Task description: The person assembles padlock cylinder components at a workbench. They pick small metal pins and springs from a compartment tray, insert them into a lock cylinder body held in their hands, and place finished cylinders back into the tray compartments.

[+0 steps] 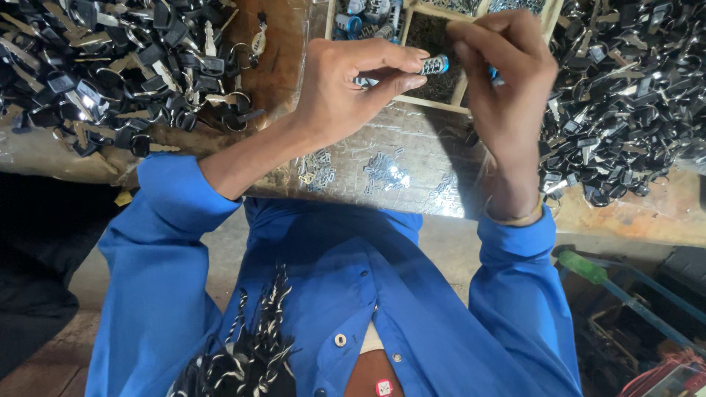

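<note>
Left hand [353,92] pinches a small ribbed metal cylinder [434,65], long axis pointing rightward; right hand [507,73] close beside, fingers closed at its far end.

The person wore a bright blue button-up shirt [353,294] with long sleeves, small round buttons, and a thin wrist bracelet [515,217].

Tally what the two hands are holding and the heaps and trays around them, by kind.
Small metal cylinder with a blue end, held between left hand and right hand: 1
Heaps of black-headed keys, left heap and right heap: 2
Wooden divided tray: 1
Total: 4
</note>
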Action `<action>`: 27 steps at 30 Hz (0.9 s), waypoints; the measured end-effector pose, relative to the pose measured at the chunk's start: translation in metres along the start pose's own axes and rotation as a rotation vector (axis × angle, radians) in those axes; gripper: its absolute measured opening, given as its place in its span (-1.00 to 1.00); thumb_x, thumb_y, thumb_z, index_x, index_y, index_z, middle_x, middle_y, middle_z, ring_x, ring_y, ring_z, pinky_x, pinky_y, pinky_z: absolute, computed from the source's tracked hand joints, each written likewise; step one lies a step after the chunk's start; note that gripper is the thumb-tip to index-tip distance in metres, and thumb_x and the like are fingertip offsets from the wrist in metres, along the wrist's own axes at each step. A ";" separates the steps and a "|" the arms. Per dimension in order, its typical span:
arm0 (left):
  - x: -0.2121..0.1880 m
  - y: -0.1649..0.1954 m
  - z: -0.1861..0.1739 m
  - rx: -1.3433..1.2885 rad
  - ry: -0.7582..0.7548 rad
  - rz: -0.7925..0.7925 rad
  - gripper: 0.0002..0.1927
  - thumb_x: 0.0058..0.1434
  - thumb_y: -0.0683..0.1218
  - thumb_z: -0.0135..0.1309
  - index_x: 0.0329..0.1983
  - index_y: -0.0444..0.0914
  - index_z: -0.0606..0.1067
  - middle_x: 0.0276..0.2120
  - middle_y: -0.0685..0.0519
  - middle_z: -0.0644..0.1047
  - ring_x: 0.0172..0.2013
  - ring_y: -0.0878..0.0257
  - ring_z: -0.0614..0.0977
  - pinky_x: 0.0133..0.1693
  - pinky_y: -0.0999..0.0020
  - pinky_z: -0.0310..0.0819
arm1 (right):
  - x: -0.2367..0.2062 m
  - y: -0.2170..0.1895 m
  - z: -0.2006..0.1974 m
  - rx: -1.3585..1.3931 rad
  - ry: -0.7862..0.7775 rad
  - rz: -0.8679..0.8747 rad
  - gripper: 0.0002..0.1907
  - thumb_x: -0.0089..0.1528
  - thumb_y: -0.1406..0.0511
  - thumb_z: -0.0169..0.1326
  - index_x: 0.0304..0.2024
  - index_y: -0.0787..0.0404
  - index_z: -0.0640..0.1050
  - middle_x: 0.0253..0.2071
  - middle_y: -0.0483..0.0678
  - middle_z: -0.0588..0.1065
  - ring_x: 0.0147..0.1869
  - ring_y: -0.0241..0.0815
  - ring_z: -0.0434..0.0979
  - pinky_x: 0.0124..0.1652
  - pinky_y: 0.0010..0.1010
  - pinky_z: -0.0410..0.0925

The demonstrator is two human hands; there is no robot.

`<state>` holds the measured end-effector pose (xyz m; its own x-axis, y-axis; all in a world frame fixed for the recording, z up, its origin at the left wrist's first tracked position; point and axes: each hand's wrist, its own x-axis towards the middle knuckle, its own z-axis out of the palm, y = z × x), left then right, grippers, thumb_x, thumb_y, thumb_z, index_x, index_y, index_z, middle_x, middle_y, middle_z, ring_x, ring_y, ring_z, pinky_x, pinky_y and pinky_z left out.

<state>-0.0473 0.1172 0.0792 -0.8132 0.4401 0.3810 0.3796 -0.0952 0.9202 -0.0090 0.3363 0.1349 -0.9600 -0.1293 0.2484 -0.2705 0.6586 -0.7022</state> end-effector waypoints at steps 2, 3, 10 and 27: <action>-0.001 0.002 0.001 -0.012 0.004 -0.011 -0.84 0.32 -0.34 0.32 -0.07 -0.39 0.61 -0.06 -0.10 0.67 -0.04 0.19 0.76 0.00 0.38 0.76 | -0.002 0.009 0.011 -0.349 -0.029 -0.178 -0.80 0.18 0.44 0.30 -0.13 0.21 0.66 -0.14 -0.07 0.49 -0.03 0.00 0.45 -0.05 -0.22 0.25; 0.000 0.002 0.002 -0.019 0.008 -0.013 -0.84 0.31 -0.35 0.32 -0.08 -0.39 0.61 -0.07 -0.10 0.68 -0.04 0.19 0.76 0.00 0.38 0.76 | -0.001 0.013 0.016 -0.524 -0.039 -0.270 -0.78 0.09 0.38 0.36 -0.21 0.17 0.67 -0.20 -0.09 0.49 -0.06 0.03 0.40 -0.08 -0.18 0.18; 0.009 0.000 0.000 -0.039 -0.010 -0.008 -0.84 0.32 -0.37 0.29 -0.07 -0.39 0.61 -0.06 -0.11 0.67 -0.01 0.16 0.75 0.00 0.36 0.69 | -0.001 0.029 -0.003 -0.333 -0.044 -0.128 -0.88 0.30 0.41 0.29 -0.13 0.15 0.64 -0.14 -0.15 0.47 0.08 -0.07 0.35 0.08 -0.17 0.10; 0.014 0.001 0.006 -0.083 -0.010 -0.068 -0.84 0.32 -0.38 0.27 -0.07 -0.40 0.60 -0.04 -0.13 0.66 -0.01 0.15 0.75 0.01 0.35 0.69 | 0.011 0.026 -0.012 -0.089 0.007 -0.165 -0.83 0.26 0.51 0.36 -0.09 0.31 0.70 -0.21 0.00 0.53 -0.11 -0.11 0.45 0.01 -0.23 0.23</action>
<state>-0.0553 0.1287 0.0850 -0.8312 0.4570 0.3166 0.2852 -0.1383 0.9484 -0.0263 0.3609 0.1271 -0.9024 -0.2363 0.3605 -0.4168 0.6915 -0.5900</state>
